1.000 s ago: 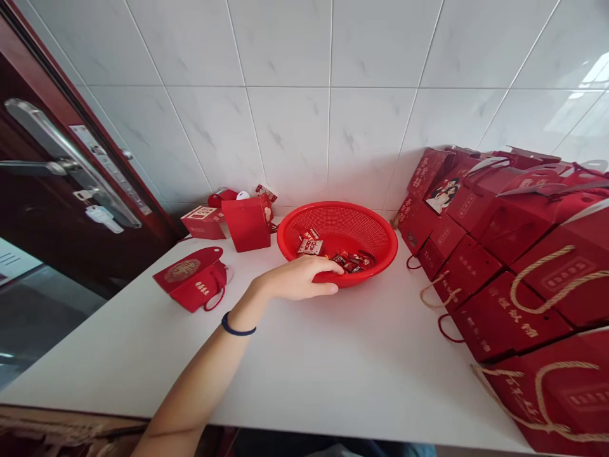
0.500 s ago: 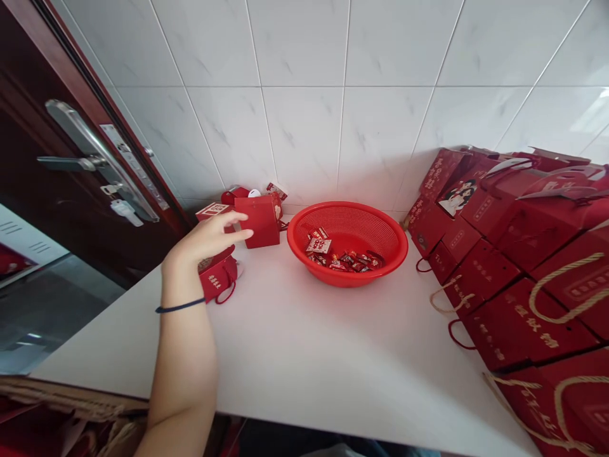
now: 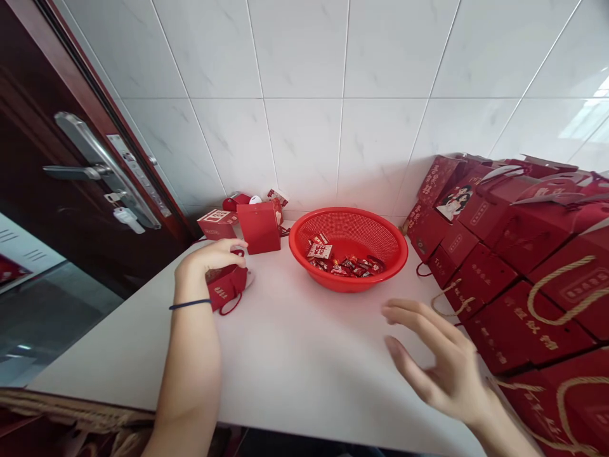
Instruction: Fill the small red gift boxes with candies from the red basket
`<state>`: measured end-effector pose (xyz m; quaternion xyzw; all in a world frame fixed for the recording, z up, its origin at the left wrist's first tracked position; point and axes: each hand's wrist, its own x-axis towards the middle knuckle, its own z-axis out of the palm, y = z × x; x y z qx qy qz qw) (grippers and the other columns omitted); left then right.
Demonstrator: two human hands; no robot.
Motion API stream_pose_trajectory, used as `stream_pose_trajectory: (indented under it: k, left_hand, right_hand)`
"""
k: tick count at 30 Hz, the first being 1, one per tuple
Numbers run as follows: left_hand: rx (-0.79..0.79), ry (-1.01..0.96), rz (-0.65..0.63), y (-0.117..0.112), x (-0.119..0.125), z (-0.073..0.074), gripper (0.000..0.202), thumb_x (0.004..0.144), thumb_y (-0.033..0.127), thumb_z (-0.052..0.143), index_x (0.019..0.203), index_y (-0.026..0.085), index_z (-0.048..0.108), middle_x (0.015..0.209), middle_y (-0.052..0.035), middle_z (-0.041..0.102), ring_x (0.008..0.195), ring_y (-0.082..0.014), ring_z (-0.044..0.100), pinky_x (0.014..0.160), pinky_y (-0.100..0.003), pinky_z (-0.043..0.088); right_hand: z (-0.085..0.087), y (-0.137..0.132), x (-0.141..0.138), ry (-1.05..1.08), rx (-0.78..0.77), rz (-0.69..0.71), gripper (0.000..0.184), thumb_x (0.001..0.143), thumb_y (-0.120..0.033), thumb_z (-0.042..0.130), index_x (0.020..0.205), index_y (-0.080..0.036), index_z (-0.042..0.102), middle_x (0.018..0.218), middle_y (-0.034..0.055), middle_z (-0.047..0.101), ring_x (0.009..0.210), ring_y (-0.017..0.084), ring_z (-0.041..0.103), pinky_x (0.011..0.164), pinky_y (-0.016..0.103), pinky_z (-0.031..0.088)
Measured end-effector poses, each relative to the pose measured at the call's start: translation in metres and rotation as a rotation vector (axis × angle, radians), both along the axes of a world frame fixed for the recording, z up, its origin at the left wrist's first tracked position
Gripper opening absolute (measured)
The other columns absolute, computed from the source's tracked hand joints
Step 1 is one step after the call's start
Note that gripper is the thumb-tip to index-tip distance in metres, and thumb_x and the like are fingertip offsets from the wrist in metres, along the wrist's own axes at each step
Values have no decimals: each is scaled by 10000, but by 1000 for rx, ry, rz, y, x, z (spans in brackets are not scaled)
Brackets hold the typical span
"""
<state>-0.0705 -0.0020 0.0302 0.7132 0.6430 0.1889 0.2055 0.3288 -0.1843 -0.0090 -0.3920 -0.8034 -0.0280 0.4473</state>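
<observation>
My left hand (image 3: 214, 257) is bent over a small red gift bag (image 3: 227, 289) with a cord handle at the left of the table. Its fingers close on the bag's upper edge, and the far fingertips are partly hidden. My right hand (image 3: 438, 362) hangs over the table's right part, slightly blurred. Thumb and fingers are apart there, with nothing between them. Between the hands and farther back stands a red plastic basket (image 3: 349, 285), holding several small wrapped sweets (image 3: 352, 266).
Behind the small bag stand an upright red box (image 3: 259, 228) and another red box (image 3: 217, 223), near the tiled wall. Red gift boxes with rope handles (image 3: 518, 304) are stacked along the right side. A dark door with a lever handle (image 3: 76, 172) is at left.
My left hand has come down from above onto the small bag, which has shifted slightly right. My right hand has entered from the lower right. The view has tipped a little.
</observation>
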Motion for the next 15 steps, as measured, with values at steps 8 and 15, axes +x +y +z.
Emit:
stream_pose_trajectory:
  k: [8,15]
  left_hand:
    - [-239,-230,-531,-16,64,29,651,651,307,753,1288,257,627,1411,-75,624,1308,-254,580,1107,-379,453]
    - [-238,-304,-849,-26,103,30,642,667,251,805,1289,278,650,1376,-73,624,1304,-267,567,1117,-408,455]
  right_hand:
    - [-37,84,-22,138,-408,52,304,934,-271,516,1228,-234,583,908,35,734,862,200,713,836,358,587]
    - [-42,100,-30,346,-584,211,422,977,-456,528,1332,-228,532,1177,94,712,1133,236,669,1028,422,506]
